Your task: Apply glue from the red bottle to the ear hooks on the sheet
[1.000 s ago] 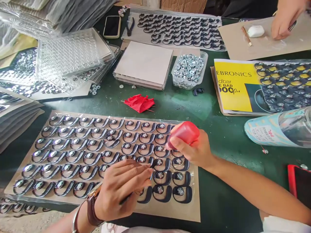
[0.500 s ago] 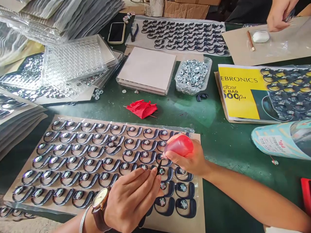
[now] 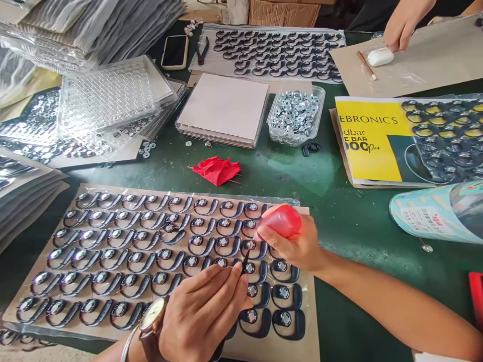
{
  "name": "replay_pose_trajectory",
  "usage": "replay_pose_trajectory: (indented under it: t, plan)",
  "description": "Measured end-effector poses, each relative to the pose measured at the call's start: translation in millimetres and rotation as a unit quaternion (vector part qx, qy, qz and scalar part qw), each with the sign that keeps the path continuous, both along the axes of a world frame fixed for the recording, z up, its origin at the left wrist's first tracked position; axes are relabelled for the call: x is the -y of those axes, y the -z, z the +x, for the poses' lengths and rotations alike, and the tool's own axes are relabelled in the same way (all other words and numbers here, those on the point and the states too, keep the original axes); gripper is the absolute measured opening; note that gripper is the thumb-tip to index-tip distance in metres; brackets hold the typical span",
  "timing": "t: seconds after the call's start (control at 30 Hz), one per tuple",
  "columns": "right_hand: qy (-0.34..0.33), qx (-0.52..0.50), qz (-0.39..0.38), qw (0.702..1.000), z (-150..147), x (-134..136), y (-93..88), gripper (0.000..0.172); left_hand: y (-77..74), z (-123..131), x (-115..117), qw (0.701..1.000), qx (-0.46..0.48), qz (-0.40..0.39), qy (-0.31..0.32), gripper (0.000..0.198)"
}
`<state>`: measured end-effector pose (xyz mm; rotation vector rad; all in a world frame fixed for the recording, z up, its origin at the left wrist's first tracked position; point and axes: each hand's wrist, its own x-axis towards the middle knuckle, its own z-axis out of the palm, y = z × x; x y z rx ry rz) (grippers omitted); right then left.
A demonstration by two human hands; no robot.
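Observation:
Black ear-hook earphone parts (image 3: pixel 92 277), each with a round silver disc, lie in rows on a brown board (image 3: pixel 298 347) under clear film. My right hand (image 3: pixel 302 249) is wrapped round a soft red squeeze bottle (image 3: pixel 284 221), its nozzle tilted down to the left over a part near the board's right side. My left hand (image 3: pixel 206 311), with a watch on the wrist, grips dark pointed tweezers (image 3: pixel 246 257). Their tips reach up to the same part, just below the nozzle. My palms hide some of the parts beneath.
A red cloth piece (image 3: pixel 217 170) lies beyond the board. Behind it stand a clear tub (image 3: pixel 296 118) of metal discs and a stack of cards (image 3: pixel 224 108). A striped bottle (image 3: pixel 433 213) lies at right. Far right, a co-worker's hand (image 3: pixel 409 22) touches a white object (image 3: pixel 380 57).
The tweezers' tips show more clearly, close to the disc under the nozzle. My hands have hardly moved. The co-worker's hand has come left and down onto the white object.

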<state>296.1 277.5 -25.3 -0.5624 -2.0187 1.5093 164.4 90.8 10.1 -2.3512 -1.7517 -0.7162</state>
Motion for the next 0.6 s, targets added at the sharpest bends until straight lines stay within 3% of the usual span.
replay_pose_trajectory:
  t: [0.23,0.6]
  plan:
    - [0.017,-0.007,-0.005,1.000,-0.6,0.0,-1.7,0.021,-6.6,-2.6,-5.1,1.000,0.005,-0.013,0.010,0.020]
    - [0.005,0.006,-0.004,1.000,1.5,-1.4,0.3,0.024,-3.7,-3.2,-4.8,1.000,0.020,-0.019,0.011,0.020]
